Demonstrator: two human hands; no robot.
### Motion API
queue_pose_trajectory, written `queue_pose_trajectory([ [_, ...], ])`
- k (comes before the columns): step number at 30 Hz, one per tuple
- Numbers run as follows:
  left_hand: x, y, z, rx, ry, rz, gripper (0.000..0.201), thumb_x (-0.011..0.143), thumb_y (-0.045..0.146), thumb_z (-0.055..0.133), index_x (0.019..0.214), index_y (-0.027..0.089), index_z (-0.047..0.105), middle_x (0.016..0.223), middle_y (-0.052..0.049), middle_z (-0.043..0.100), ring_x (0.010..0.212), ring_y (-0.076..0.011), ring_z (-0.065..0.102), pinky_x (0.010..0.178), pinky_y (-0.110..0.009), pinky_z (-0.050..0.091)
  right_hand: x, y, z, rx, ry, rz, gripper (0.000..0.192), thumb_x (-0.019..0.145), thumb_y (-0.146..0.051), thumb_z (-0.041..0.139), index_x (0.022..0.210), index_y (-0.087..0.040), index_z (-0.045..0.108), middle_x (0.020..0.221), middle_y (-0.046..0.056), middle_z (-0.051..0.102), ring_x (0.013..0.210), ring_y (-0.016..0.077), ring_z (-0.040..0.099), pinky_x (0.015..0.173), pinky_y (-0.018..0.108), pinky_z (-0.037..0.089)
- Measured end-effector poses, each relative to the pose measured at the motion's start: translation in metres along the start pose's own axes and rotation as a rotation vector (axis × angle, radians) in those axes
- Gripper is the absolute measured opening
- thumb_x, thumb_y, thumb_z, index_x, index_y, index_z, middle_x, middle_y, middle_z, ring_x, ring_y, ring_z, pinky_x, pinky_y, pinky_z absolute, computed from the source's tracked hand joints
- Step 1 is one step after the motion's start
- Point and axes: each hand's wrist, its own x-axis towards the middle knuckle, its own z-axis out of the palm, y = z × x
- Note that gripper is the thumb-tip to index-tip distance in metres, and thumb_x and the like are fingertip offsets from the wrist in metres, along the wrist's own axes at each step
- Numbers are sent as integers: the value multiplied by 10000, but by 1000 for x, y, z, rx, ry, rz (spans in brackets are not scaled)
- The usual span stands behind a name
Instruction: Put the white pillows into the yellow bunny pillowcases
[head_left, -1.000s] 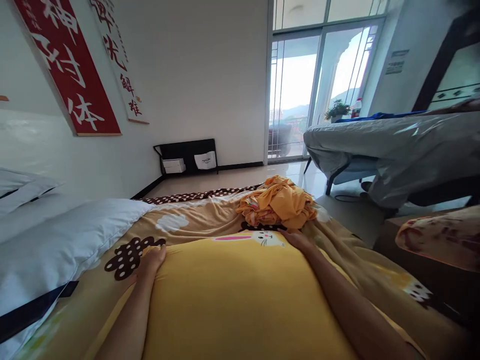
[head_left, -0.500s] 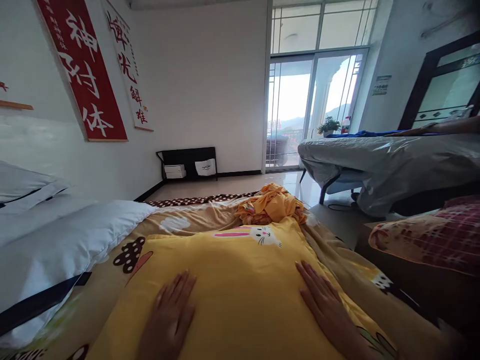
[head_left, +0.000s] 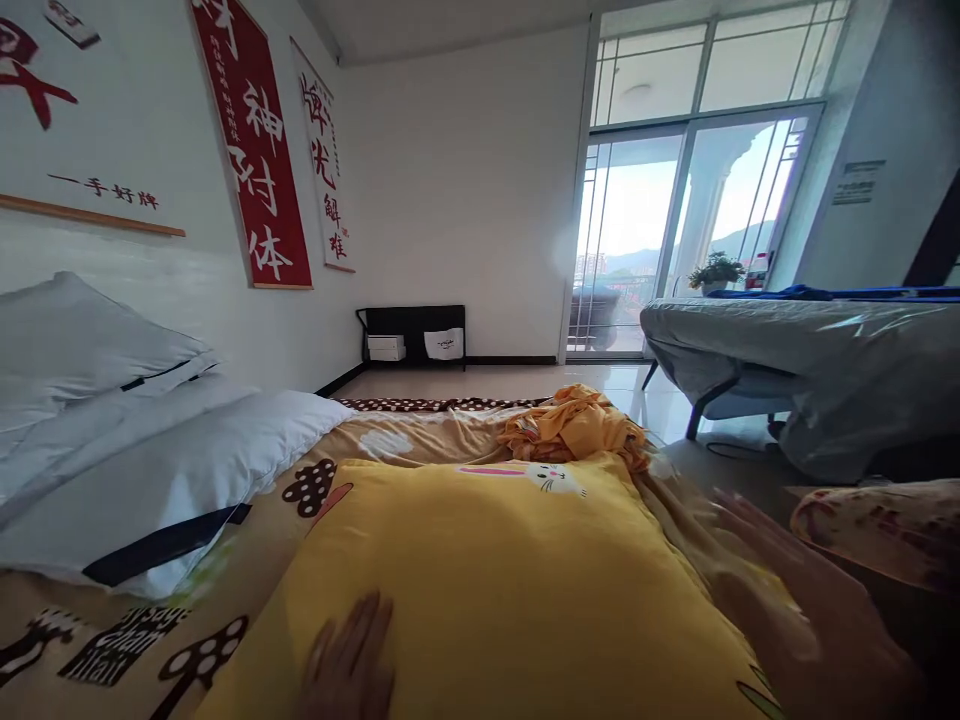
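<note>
Right hand (head_left: 795, 610) now off pillow (head_left: 510, 560)

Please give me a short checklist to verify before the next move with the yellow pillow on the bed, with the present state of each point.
1. Left hand lies flat on the yellow pillow: ok, though blurred.
2. Right hand is on the pillow: not ok, it is off the right edge, open and blurred.
3. Either hand grips something: not ok, both are open.
4. Pillow lies flat on the patterned sheet: ok.
5. Orange cloth pile is clear of the pillow: cannot tell, it sits at the far edge.
6. White pillows are apart from the yellow one: ok.
</note>
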Motion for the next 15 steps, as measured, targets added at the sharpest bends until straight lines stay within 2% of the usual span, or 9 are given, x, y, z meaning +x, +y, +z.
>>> queue_pose_trajectory([
  [2, -1, 2, 0, -31, -26, -16, 684, 885, 306, 446, 1503, 220, 166, 1386, -12, 514, 1238, -139, 502, 993, -300, 385, 0, -40, 21, 73, -43, -80, 606, 899, -381, 449, 1477, -291, 291, 1446, 44, 433, 1309, 281, 420, 1072, 479, 349],
  [4, -3, 4, 2, -83, -79, -62, 681, 892, 304, 430, 1504, 260, 132, 1404, -13, 492, 1247, -153, 502, 992, -326, 412, -24, -74, 57, 75, -282, -139, 604, 913, -382, 419, 1488, -275, 267, 1454, 58, 419, 1328, 283, 396, 1053, 482, 365],
  [5, -4, 4, 4, -112, -118, -102, 677, 897, 307, 420, 1502, 283, 115, 1416, -14, 475, 1259, -168, 494, 994, -357, 424, -42, -86, 76, 94, -399, -172, 567, 923, -380, 392, 1475, -291, 301, 1439, 54, 438, 1303, 271, 432, 1023, 475, 400],
  [6, -6, 2, 6, -141, -165, -146, 670, 903, 315, 410, 1498, 305, 101, 1430, -15, 454, 1276, -185, 480, 999, -394, 430, -60, -92, 92, 110, -528, -186, 554, 927, -403, 384, 1467, -296, 319, 1446, 56, 424, 1301, 274, 435, 1004, 478, 421],
  [7, -8, 0, 7, -168, -216, -194, 657, 908, 324, 399, 1492, 324, 96, 1444, -15, 433, 1294, -201, 462, 1006, -435, 428, -77, -93, 104, 104, -602, -157, 553, 935, -418, 378, 1470, -298, 311, 1470, 52, 382, 1324, 275, 404, 1014, 492, 415],
  [9, -13, -9, 11, -211, -306, -293, 623, 914, 343, 378, 1483, 345, 125, 1465, -15, 398, 1325, -225, 424, 1019, -495, 413, -102, -79, 112, 84, -665, -104, 577, 932, -450, 382, 1482, -319, 267, 1499, 28, 321, 1351, 273, 358, 1034, 508, 402],
  [11, -23, -22, 14, -209, -349, -411, 602, 905, 372, 370, 1479, 335, 192, 1477, -19, 380, 1348, -243, 388, 1036, -522, 387, -118, -50, 105, 34, -641, -41, 617, 920, -472, 389, 1494, -336, 210, 1507, 9, 303, 1359, 282, 343, 1047, 538, 384],
  [15, -52, -47, 14, -126, -287, -568, 572, 827, 435, 418, 1385, 315, 458, 1435, -25, 451, 1376, -284, 332, 1062, -544, 342, -150, 19, 77, -55, -559, 89, 680, 872, -507, 388, 1496, -385, 146, 1499, -30, 326, 1356, 312, 335, 1024, 605, 379],
])
